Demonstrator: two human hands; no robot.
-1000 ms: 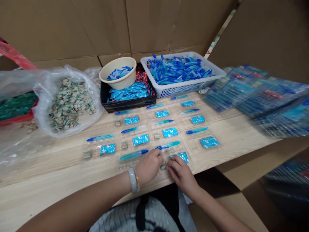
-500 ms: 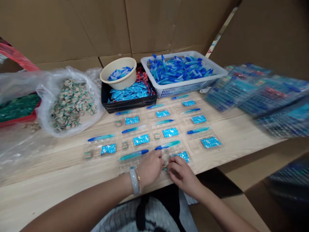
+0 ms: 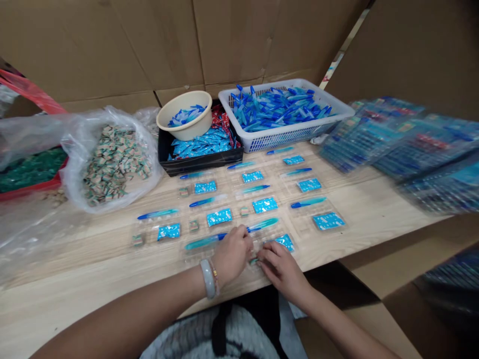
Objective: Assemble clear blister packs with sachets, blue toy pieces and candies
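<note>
My left hand [image 3: 234, 252] is closed, fingers curled down over a clear plastic tray; whatever lies inside them is hidden. Facing it, my right hand [image 3: 279, 264] has thumb and fingertips pinched at a small beige-and-green block [image 3: 253, 261] in that tray. The tray also holds a blue pen [image 3: 264, 225] and a blue printed packet [image 3: 285, 242], partly behind my right fingers. Another pen [image 3: 202, 241] lies left of my left hand. Farther back are rows of similar clear trays with a pen and a blue packet [image 3: 219, 217] each; some also contain a small block [image 3: 193, 226].
A plastic bag [image 3: 71, 184] of small blocks stands at left, beside a red tray [image 3: 33, 190] of green pieces. Behind are a black box [image 3: 204, 166] of packets, a cream bowl [image 3: 198, 130] and a white basket [image 3: 288, 138] of pens. Filled packs [image 3: 422, 144] are stacked right.
My left hand has lifted and shifted slightly, its fingertips now apart from my right hand's. The small block shows more clearly at my right fingertips.
</note>
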